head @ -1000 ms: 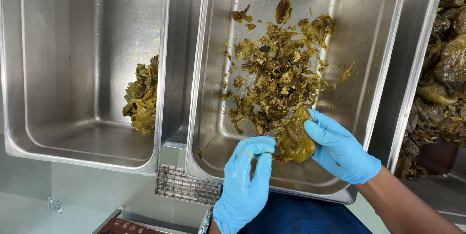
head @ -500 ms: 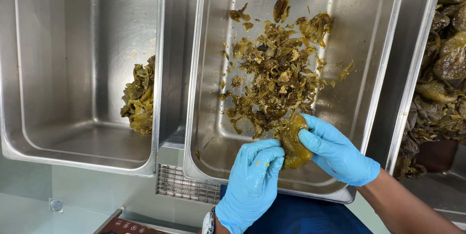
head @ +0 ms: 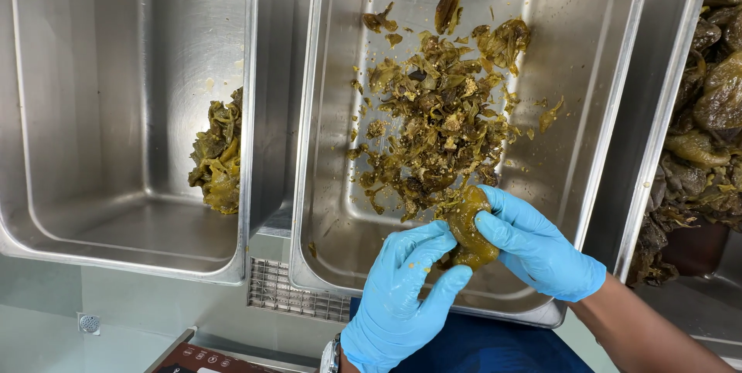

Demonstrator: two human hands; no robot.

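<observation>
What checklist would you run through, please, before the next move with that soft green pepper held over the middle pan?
1. Both hands gloved: left hand and right hand wear blue gloves: ok.
2. Grip on the pepper: held between both hands: ok.
3. Pepper is over the middle pan: ok.
4. Room in the left pan, beside the small pile: ok.
5. Scraps contained inside the middle pan: ok.
6. Pepper fully cleaned inside: cannot tell.
</observation>
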